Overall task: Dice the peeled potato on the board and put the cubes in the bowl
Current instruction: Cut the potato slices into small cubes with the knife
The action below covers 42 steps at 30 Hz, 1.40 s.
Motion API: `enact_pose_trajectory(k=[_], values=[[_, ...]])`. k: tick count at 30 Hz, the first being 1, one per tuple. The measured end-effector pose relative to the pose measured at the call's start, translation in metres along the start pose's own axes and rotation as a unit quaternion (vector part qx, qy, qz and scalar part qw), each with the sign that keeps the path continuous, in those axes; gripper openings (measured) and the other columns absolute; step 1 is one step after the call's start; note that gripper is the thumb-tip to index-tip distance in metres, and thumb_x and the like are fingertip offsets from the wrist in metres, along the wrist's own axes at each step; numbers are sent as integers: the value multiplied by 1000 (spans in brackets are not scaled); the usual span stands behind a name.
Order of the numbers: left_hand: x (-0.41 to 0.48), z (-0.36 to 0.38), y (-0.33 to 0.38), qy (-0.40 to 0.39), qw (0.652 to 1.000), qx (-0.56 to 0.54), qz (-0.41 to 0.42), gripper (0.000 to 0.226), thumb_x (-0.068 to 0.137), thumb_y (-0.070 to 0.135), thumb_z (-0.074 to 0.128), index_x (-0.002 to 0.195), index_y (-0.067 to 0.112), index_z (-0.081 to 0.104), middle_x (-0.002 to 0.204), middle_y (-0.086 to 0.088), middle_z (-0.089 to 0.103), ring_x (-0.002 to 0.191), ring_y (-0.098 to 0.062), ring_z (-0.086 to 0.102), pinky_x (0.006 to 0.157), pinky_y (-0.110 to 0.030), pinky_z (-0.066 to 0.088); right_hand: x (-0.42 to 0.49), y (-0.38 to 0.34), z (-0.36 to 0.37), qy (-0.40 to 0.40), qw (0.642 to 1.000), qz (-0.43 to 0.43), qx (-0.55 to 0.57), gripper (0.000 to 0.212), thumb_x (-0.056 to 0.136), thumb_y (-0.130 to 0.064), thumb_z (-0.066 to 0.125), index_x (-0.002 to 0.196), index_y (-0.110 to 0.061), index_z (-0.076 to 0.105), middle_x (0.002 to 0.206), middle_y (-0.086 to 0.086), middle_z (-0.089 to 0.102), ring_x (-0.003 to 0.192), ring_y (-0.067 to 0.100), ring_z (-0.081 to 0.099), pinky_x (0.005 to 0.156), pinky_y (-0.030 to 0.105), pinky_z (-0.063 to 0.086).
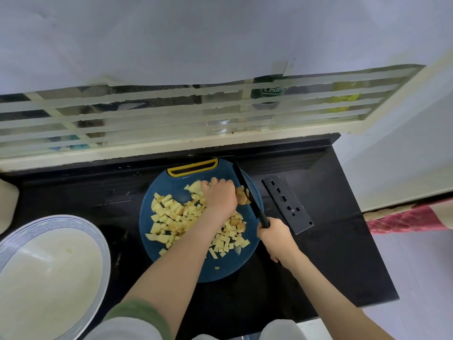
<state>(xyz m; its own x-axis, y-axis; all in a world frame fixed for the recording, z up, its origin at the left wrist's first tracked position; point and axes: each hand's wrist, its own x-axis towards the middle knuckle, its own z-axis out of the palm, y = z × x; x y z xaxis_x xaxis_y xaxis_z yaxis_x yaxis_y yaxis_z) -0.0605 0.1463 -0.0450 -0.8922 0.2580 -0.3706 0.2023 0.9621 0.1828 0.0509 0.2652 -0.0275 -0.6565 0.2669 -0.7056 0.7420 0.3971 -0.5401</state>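
Bowl [73, 223] partly out of view

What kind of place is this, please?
Most likely a home kitchen: a dark stone counter under a barred window, with a cutting board of diced potato, a knife and a bowl.

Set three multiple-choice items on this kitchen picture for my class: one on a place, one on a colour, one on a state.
1. Where does the bowl stand? A left of the board; B right of it; C on it.
2. What colour is the board? A red; B blue; C white.
3. What does the right hand do? A rests flat; B holds the bowl; C grips the knife.
Answers: 1 A, the bowl sits off the board's left edge; 2 B, its bare surface is blue; 3 C, it wraps round the black handle.
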Motion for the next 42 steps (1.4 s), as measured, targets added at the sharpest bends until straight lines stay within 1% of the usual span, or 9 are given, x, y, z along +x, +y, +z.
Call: enact_pose_trajectory(k=[5,11,14,18,23,25,28,35,42], values=[[9,-3,3,-13,998,56,11,23,87,9,54,107,17,61,107,0,59,117,-24,37,100,-44,24,7,-1,-1,-18,999,13,-43,16,99,-13,42,90,-11,56,68,4,52,50,12,46,40,21,36],[12,-2,3,-17,997,73,22,21,87,14,58,107,17,61,108,1,59,120,-24,35,103,-45,22,18,-5,10,9,996,19,-86,15,94,-10,44,81,-15,51,76,4,57,66,20,58,50,27,45],[10,0,3,-13,997,72,23,19,88,18,59,107,17,62,109,1,58,119,-24,36,103,-44,22,22,-16,12,19,998,12,-61,14,96,-10,44,84,-12,52,74,5,56,65,20,56,49,26,44],[6,-1,4,-8,998,63,14,17,90,23,59,106,18,62,107,2,59,118,-24,36,101,-44,23,17,-18,12,25,1000,-4,8,18,98,-14,44,83,-9,54,70,5,52,56,16,48,47,27,38],[6,-4,-2,-26,999,43,6,15,89,20,57,101,23,66,101,5,61,115,-22,36,99,-44,23,2,-6,7,16,999,3,34,20,97,-16,45,78,-14,51,64,2,46,50,14,40,47,28,35],[4,-6,-3,-31,999,32,-7,15,89,23,59,101,25,67,101,6,61,115,-21,36,97,-43,24,-1,-7,7,6,1000,3,26,19,98,-17,44,80,-16,51,63,1,46,49,14,41,45,26,35],[2,-6,0,-24,999,33,-12,16,88,17,59,103,21,64,101,4,60,117,-23,36,98,-44,25,-1,-6,10,-1,1000,-5,-10,19,99,-17,44,81,-17,51,66,1,49,51,14,46,45,25,39],[3,-6,4,-16,999,39,-19,19,90,13,56,107,20,62,106,2,60,121,-23,36,100,-43,25,8,-7,12,8,995,7,-98,21,96,-9,43,77,-17,49,76,6,57,65,19,58,54,28,49],[1,-6,7,-12,999,37,-24,17,91,15,54,105,21,63,105,3,61,119,-23,36,95,-41,26,24,-26,18,24,995,-17,-96,25,96,-8,45,71,-14,45,71,2,50,61,12,48,48,22,38]])
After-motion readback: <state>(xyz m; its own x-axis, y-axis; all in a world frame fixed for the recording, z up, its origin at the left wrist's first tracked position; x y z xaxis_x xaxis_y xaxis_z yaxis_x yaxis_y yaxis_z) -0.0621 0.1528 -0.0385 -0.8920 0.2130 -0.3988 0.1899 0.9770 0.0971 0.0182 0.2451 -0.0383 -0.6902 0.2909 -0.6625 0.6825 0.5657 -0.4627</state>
